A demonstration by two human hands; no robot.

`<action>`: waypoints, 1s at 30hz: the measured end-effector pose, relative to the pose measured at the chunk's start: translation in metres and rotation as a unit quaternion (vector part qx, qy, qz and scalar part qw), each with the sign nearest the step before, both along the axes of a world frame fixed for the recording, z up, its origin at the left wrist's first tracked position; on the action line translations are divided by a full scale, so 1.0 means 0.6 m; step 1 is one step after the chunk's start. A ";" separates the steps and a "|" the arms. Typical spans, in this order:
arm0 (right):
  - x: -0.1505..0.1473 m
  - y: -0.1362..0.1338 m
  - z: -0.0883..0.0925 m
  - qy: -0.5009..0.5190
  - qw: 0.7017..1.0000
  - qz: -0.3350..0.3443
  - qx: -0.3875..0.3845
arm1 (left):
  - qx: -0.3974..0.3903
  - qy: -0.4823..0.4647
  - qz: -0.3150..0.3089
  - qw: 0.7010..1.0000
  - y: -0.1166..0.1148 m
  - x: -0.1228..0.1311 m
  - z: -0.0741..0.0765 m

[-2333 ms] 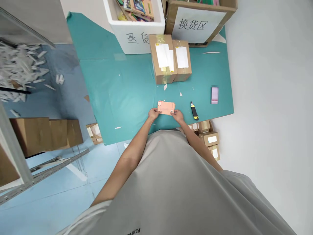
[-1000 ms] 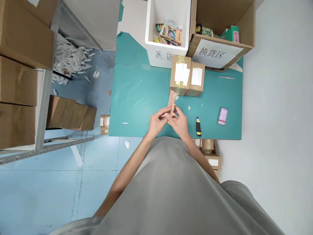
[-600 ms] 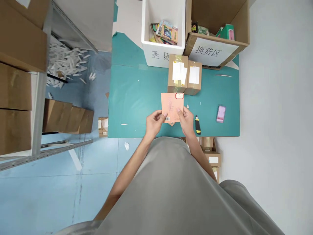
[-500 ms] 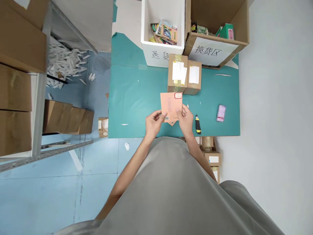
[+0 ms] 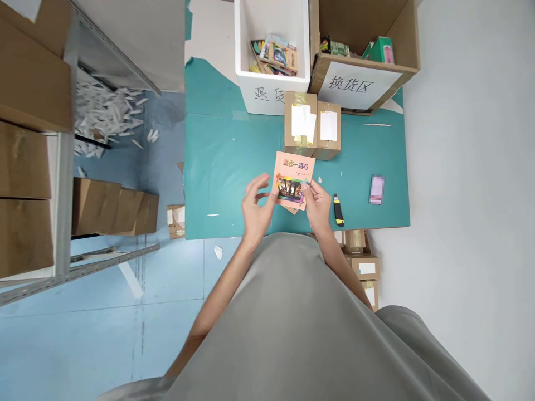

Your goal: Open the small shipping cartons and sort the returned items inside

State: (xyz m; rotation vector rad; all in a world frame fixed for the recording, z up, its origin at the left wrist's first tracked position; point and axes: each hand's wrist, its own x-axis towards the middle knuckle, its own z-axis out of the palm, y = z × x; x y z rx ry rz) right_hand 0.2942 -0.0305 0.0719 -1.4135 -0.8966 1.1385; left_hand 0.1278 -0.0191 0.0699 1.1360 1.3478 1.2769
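A thin salmon-pink booklet with a colourful picture and title on its cover is held up over the teal table. My right hand pinches its lower right edge. My left hand is at its lower left edge, thumb touching the cover and the other fingers spread apart. A bit of brown cardboard shows just under the booklet.
Two taped cardboard parcels stand behind the booklet. A white foam bin with several books and a labelled cardboard box sit at the back. A yellow-black utility knife and a phone lie to the right. Shelving with boxes stands left.
The booklet has been flipped from its back with the barcode to its illustrated front. My left hand's fingers have loosened and spread; the right hand keeps its hold.
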 end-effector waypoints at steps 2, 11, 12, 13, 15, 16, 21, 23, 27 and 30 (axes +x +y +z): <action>0.005 0.001 -0.003 0.020 1.000 0.015 -0.003 | -0.043 -0.019 0.014 0.999 0.010 -0.010 -0.015; 0.006 0.006 -0.032 0.007 1.000 0.026 -0.016 | -0.118 -0.112 -0.005 0.987 0.016 -0.012 -0.027; 0.010 0.007 -0.032 -0.004 1.000 0.011 -0.016 | -0.116 -0.108 0.005 0.987 0.017 -0.013 -0.026; 0.013 0.008 -0.031 -0.019 1.000 -0.007 -0.013 | -0.113 -0.103 0.018 0.988 0.017 -0.014 -0.025; 0.014 0.007 -0.024 -0.045 0.999 -0.030 -0.008 | -0.107 -0.092 0.040 0.989 0.016 -0.013 -0.022; 0.011 0.005 -0.019 -0.048 0.998 -0.026 -0.008 | -0.103 -0.088 0.045 0.990 0.014 -0.009 -0.020; -0.021 -0.004 -0.002 0.014 0.999 0.038 -0.015 | -0.033 -0.031 -0.025 0.999 -0.011 0.022 0.006; -0.023 -0.003 -0.001 0.014 0.999 0.030 -0.012 | 0.003 0.005 -0.068 0.998 -0.016 0.026 0.014; 0.004 0.003 0.001 0.013 1.000 0.007 0.007 | 0.007 0.022 -0.026 0.999 -0.003 0.007 0.007; 0.020 0.005 0.002 0.032 0.999 0.022 0.007 | -0.064 -0.042 0.015 0.997 0.011 -0.010 -0.014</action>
